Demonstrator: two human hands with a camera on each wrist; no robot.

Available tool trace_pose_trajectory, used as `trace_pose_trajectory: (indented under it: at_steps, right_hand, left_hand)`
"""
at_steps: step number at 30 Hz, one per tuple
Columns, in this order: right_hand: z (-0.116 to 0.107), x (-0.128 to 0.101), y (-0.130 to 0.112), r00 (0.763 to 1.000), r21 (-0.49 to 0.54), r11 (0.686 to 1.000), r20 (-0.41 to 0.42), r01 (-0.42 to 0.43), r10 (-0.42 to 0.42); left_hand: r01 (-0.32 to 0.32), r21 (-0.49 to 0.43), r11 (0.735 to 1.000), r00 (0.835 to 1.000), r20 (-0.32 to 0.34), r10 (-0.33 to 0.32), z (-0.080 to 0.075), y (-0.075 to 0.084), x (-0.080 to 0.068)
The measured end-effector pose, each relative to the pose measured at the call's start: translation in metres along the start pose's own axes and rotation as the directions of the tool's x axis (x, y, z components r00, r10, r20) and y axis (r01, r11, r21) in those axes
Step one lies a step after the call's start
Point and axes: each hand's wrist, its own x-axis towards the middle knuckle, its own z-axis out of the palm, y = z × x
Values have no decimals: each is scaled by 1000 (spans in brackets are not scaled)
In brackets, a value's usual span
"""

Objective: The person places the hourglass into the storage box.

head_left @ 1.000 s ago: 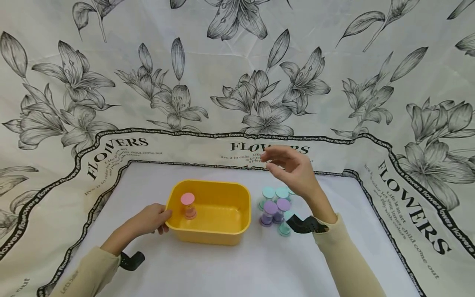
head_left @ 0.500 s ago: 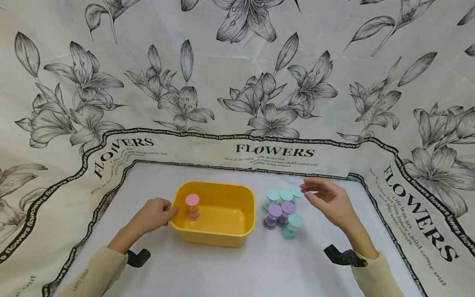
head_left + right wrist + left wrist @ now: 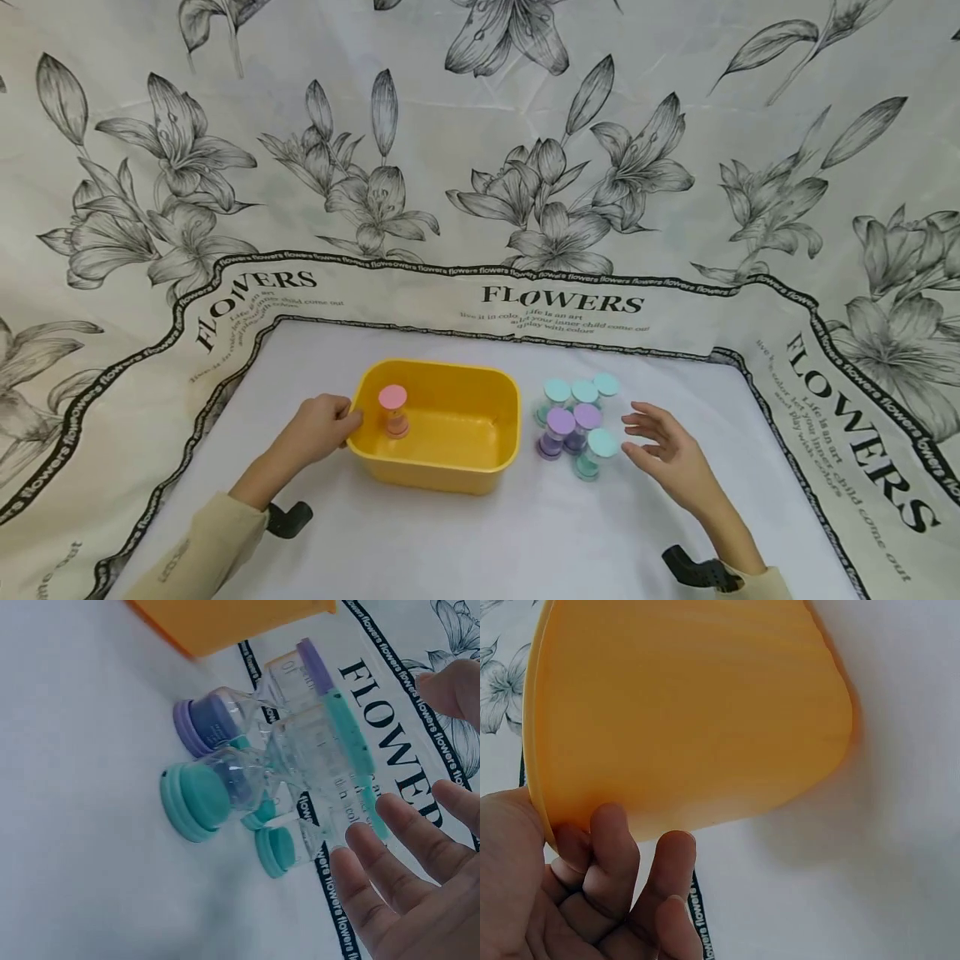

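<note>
My left hand (image 3: 321, 427) pinches the left rim of a yellow plastic tub (image 3: 435, 477); in the left wrist view the fingers (image 3: 613, 847) curl under the rim against the outer wall. Inside the tub, at its left end, a pink sand timer (image 3: 393, 410) stands upright. To the right of the tub stands a group of sand timers: two purple ones, the nearer a purple sand timer (image 3: 558, 429), and several teal ones. My right hand (image 3: 675, 458) is just right of the front teal sand timer (image 3: 600, 450), fingers spread and holding nothing.
The timers stand close together, with the teal sand timer (image 3: 557, 396) at the back left near the tub's right wall. A white tabletop (image 3: 480, 550) lies under everything. Behind and at the sides rises a flower-printed cloth (image 3: 420, 308).
My right hand has come from over the back of the timers to the right and down beside the front teal one. The left hand stays on the rim; the head view has shifted slightly.
</note>
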Motion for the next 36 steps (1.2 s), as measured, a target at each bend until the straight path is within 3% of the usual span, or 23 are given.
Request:
trace_pose_trajectory:
  at_steps: [11,24,36]
  right_hand:
    - [29,-20,20,991,11,992,41,-124,124]
    - [41,-20,23,997,82,995,46,-63,59]
    - [42,-15,22,999,74,996,28,-40,38]
  left_hand:
    - [9,-13,1000,1000,-5,-9,-2,1,-5]
    - [30,2,1000,999,28,-30,-6,7,-4]
    - [9,13,1000,999,53,-10,-3,5,-1]
